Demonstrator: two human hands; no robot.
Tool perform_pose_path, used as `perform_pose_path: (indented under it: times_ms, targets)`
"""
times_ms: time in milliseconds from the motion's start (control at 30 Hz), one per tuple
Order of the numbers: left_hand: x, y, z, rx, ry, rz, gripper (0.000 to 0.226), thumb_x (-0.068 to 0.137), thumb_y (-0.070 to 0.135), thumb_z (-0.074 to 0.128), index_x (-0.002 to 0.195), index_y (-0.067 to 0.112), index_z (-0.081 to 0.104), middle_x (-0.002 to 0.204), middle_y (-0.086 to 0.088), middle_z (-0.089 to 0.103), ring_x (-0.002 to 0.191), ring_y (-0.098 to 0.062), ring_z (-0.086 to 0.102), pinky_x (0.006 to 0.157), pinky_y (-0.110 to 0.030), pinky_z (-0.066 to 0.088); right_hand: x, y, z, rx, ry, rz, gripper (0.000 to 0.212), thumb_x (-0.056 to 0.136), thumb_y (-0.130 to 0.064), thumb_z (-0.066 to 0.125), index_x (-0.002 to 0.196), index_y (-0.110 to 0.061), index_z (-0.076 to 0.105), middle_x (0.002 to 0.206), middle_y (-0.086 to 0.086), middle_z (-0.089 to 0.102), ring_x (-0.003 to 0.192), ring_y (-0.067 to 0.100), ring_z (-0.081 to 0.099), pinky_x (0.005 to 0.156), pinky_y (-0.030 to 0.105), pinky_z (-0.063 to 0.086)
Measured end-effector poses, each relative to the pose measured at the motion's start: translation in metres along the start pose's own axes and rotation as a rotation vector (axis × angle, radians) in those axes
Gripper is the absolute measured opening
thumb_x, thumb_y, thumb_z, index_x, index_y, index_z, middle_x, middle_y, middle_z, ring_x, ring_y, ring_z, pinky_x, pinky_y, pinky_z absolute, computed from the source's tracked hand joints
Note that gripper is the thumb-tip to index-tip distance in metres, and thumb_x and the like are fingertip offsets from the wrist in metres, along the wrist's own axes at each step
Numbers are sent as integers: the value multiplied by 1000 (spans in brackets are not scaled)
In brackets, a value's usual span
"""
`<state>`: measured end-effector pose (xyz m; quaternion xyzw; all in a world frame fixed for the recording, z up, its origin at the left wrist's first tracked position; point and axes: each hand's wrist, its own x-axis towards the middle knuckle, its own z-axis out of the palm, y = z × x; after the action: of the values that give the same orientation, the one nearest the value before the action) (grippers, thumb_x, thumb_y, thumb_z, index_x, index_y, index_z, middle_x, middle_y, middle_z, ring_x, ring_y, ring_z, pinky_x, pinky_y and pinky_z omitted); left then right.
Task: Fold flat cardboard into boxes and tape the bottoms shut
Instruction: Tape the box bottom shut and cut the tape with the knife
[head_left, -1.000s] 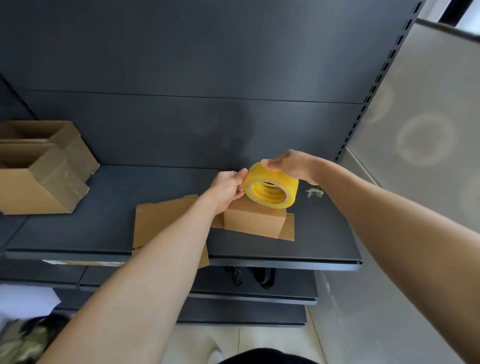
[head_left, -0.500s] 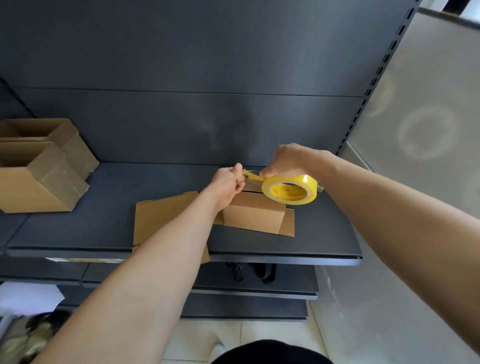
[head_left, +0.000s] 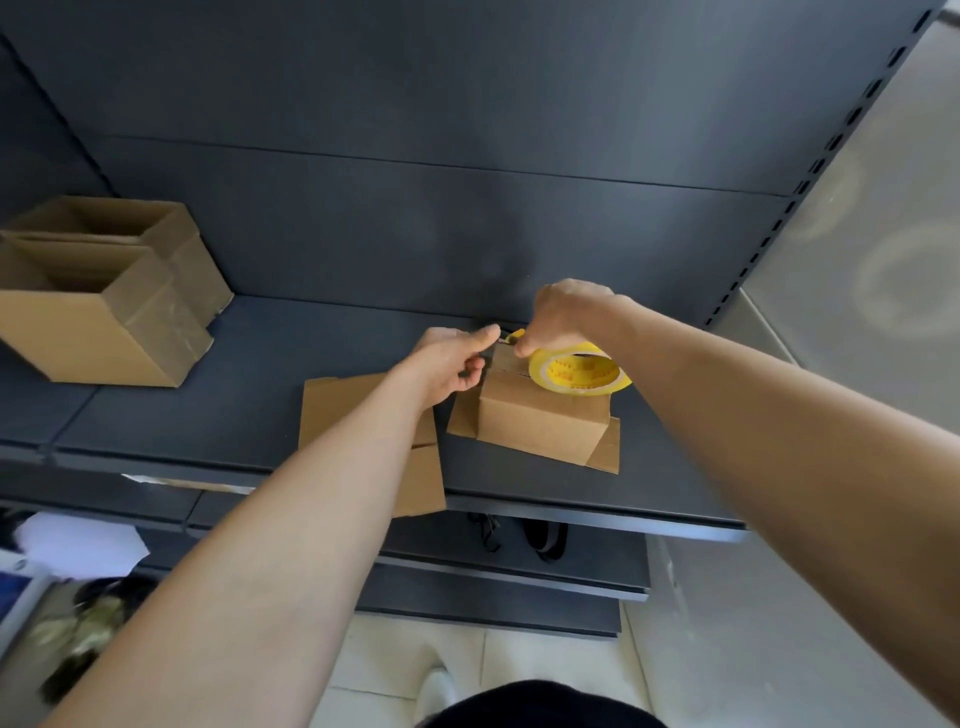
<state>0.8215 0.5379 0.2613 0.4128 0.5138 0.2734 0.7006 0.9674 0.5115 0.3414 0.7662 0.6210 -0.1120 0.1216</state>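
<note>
A small folded cardboard box (head_left: 540, 423) stands upside down on the dark shelf (head_left: 249, 415), its lower flaps spread flat around it. A yellow tape roll (head_left: 579, 374) lies on the box's top, over the seam. My right hand (head_left: 563, 317) grips the roll from above at its far edge. My left hand (head_left: 454, 364) is at the box's far left corner and pinches the free end of the tape between thumb and forefinger. A flat piece of cardboard (head_left: 363, 436) lies left of the box, partly under my left forearm and overhanging the shelf edge.
Two open assembled boxes (head_left: 104, 312) stand at the shelf's left end. Lower shelves (head_left: 519, 577) step out below, with dark items under the top one. A pale wall (head_left: 857, 364) closes in on the right. White paper (head_left: 78, 545) and clutter lie at lower left.
The tape roll was tipped up off the box, then came down flat on the box top. My hands drew apart slightly, pulling a short strip of tape out toward the far left corner.
</note>
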Motion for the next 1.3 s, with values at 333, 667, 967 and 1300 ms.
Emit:
perform_pose_path:
  times_ms: [333,667,967,1300]
  targets:
    - [23,-16,15,219,240,33,20,93,20,62,85,3,53,68,-6,56,58,-13,55,55,-24,49,-11,52,-3,440,-42,-43,52,77,-68,56,84,-18,66,85,5,66,75,21,63,66,31,48]
    - [25,-22,15,65,303,-56,42,93,7,59,130,-4,42,91,-11,56,58,-20,63,45,-25,53,-15,55,5,214,-10,29,58,71,-73,58,87,-17,62,86,2,59,73,19,56,64,31,46]
    - [11,-20,19,-148,116,-149,13,89,6,64,94,1,53,98,-15,56,71,-24,69,51,-30,58,-16,82,11,488,38,32,49,74,-61,64,81,-13,70,86,9,68,69,17,58,61,28,45]
    - [-3,-8,72,-177,7,-125,12,93,10,59,93,-2,57,87,-13,58,68,-22,65,56,-34,60,-37,112,19,756,93,59,35,78,-44,67,74,-10,64,71,4,59,58,15,54,57,26,43]
